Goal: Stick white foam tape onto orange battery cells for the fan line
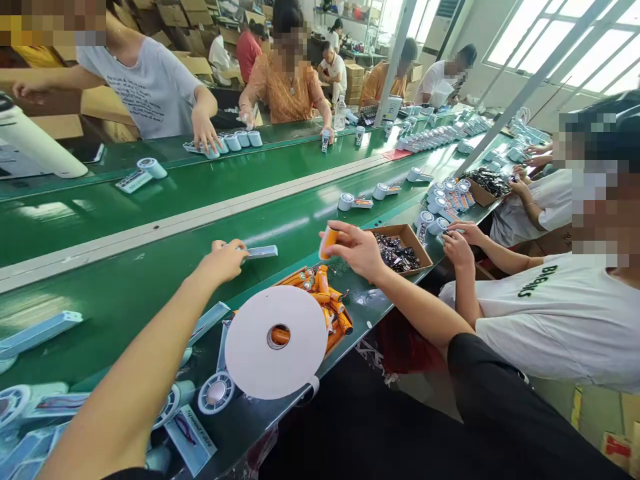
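Over the green belt, my left hand (225, 260) closes on a light blue handheld-fan body (263, 252), whose handle sticks out to the right; the rest is hidden by the fingers. Raised at the near edge, my right hand (359, 252) pinches an orange cylindrical battery (329, 241) with a pale strip along its side. Between my arms lies a large white roll of tape (250, 343), covering part of a box of orange wired batteries (336, 307). Several blue fans (193, 437) with open handles and visible wires are gathered below my left forearm.
A carton of small dark parts (400, 248) stands right of my right hand, near a co-worker's hands (460, 243). Fans (354, 201) lie along the green conveyor (280, 223). Across it, other people handle fans. A slanted metal post (515, 110) rises at right.
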Demonstrator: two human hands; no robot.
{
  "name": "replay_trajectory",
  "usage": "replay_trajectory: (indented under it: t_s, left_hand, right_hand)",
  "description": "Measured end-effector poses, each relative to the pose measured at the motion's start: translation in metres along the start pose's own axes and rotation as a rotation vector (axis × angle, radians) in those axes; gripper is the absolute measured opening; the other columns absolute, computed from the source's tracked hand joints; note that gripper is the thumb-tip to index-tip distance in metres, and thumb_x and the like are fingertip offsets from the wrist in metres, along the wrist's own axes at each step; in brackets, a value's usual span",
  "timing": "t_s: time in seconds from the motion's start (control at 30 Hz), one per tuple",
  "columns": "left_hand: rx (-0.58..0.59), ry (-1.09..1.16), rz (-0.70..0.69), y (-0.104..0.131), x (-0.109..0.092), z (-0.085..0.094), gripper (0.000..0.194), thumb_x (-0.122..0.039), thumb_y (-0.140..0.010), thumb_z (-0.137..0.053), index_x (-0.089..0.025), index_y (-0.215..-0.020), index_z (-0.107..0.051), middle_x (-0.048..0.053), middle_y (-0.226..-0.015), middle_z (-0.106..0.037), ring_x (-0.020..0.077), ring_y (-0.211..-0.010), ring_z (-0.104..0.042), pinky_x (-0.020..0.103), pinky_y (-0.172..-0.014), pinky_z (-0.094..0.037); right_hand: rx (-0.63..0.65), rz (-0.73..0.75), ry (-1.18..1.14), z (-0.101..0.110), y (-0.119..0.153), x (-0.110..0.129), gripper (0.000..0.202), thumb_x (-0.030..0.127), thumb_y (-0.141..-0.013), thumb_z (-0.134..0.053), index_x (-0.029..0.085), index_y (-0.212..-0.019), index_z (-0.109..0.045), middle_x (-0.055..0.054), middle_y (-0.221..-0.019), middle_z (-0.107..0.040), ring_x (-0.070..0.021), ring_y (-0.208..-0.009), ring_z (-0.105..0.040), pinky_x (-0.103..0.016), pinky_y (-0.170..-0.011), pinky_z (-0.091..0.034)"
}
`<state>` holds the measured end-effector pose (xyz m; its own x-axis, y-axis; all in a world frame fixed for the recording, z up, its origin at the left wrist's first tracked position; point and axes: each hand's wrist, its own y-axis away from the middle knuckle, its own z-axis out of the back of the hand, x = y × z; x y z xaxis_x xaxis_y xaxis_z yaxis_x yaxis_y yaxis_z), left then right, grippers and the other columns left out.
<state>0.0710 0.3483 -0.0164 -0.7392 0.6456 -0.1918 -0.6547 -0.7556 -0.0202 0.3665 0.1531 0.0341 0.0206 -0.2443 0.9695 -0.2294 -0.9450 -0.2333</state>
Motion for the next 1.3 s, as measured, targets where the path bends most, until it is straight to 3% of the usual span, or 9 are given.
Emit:
replay_trajectory:
  t_s: [0.1, 0.3, 0.53, 0.83, 1.0, 1.1, 1.17, 1.23, 1.3]
  left_hand:
    - [0.182, -0.01, 0.029, -0.015, -0.009, -0.005, 0.021, -0.037, -0.08, -0.062, -0.023, -0.085, -0.076, 0.013, -0.123, -0.074, 0.0292, -0.116, -0.062, 0.04, -0.105, -0.045]
    - [0.223, 0.01, 0.167, -0.025, -0.004, -0.007, 0.028, -0.034, -0.095, -0.053, -0.026, -0.109, -0.076, 0.008, -0.121, -0.076, 0.0263, -0.111, -0.067, 0.033, -0.093, -0.047]
    - [0.174, 0.028, 0.228, -0.028, -0.014, -0.011, 0.029, -0.032, -0.1, -0.049, -0.026, -0.117, -0.072, 0.01, -0.119, -0.076, 0.0273, -0.109, -0.069, 0.035, -0.094, -0.047]
    - [0.136, 0.089, 0.34, -0.032, -0.03, -0.019, 0.036, -0.033, -0.106, -0.042, -0.021, -0.125, -0.069, 0.018, -0.123, -0.074, 0.0321, -0.111, -0.069, 0.041, -0.095, -0.049]
    - [0.129, 0.13, 0.339, -0.036, -0.042, -0.007, 0.032, -0.03, -0.102, -0.049, -0.02, -0.124, -0.07, 0.019, -0.12, -0.074, 0.034, -0.112, -0.068, 0.044, -0.096, -0.05]
    - [0.084, 0.142, 0.338, -0.023, -0.058, 0.01, 0.042, -0.027, -0.1, -0.053, -0.019, -0.14, -0.061, 0.02, -0.129, -0.071, 0.036, -0.128, -0.061, 0.051, -0.105, -0.048]
    - [-0.035, 0.169, 0.248, 0.009, -0.074, 0.025, 0.048, -0.029, -0.104, -0.047, -0.017, -0.15, -0.052, 0.022, -0.138, -0.066, 0.0363, -0.138, -0.053, 0.059, -0.113, -0.042]
    - [-0.168, 0.23, 0.001, 0.062, -0.091, 0.039, 0.049, -0.037, -0.107, -0.043, -0.018, -0.151, -0.053, 0.02, -0.144, -0.063, 0.0344, -0.141, -0.051, 0.061, -0.12, -0.037]
    - [-0.129, 0.262, -0.318, 0.127, -0.109, 0.047, 0.053, -0.049, -0.102, -0.056, -0.021, -0.148, -0.057, 0.014, -0.151, -0.059, 0.0328, -0.142, -0.051, 0.056, -0.124, -0.036]
  right_hand:
    - [0.195, 0.016, 0.114, -0.03, -0.056, -0.02, 0.064, 0.034, -0.073, -0.086, 0.023, -0.133, -0.068, 0.003, -0.091, -0.08, -0.0151, -0.081, -0.074, -0.033, -0.09, -0.061]
    - [0.486, 0.04, 0.597, -0.073, -0.117, -0.072, 0.052, 0.033, -0.084, -0.077, 0.015, -0.132, -0.067, 0.002, -0.083, -0.077, -0.0132, -0.076, -0.068, -0.026, -0.083, -0.051]
    - [0.709, 0.151, 1.219, -0.09, -0.123, -0.094, 0.047, 0.045, -0.101, -0.064, 0.021, -0.142, -0.063, -0.006, -0.101, -0.08, -0.0199, -0.089, -0.071, -0.026, -0.08, -0.046]
    - [0.921, 0.158, 1.446, -0.112, -0.118, -0.103, 0.044, 0.047, -0.103, -0.058, 0.026, -0.14, -0.068, -0.017, -0.128, -0.074, -0.0336, -0.121, -0.068, -0.043, -0.101, -0.05]
    - [1.02, 0.186, 1.469, -0.128, -0.133, -0.083, 0.037, 0.039, -0.097, -0.068, 0.02, -0.127, -0.076, -0.017, -0.137, -0.071, -0.0349, -0.125, -0.067, -0.044, -0.104, -0.051]
    - [1.037, 0.2, 1.437, -0.114, -0.132, -0.05, 0.04, 0.037, -0.099, -0.066, 0.021, -0.135, -0.072, -0.014, -0.136, -0.073, -0.031, -0.122, -0.069, -0.039, -0.103, -0.053]
    - [0.93, 0.275, 1.307, -0.086, -0.111, -0.023, 0.043, 0.037, -0.104, -0.059, 0.021, -0.143, -0.066, -0.013, -0.141, -0.07, -0.029, -0.127, -0.067, -0.039, -0.108, -0.051]
    - [0.741, 0.358, 1.059, -0.047, -0.073, 0.002, 0.041, 0.038, -0.107, -0.054, 0.019, -0.141, -0.067, -0.011, -0.137, -0.073, -0.0255, -0.124, -0.069, -0.038, -0.107, -0.052]
    - [0.618, 0.341, 0.843, -0.007, -0.022, 0.021, 0.032, 0.038, -0.106, -0.057, 0.02, -0.126, -0.074, -0.008, -0.117, -0.08, -0.0206, -0.103, -0.075, -0.033, -0.092, -0.058]
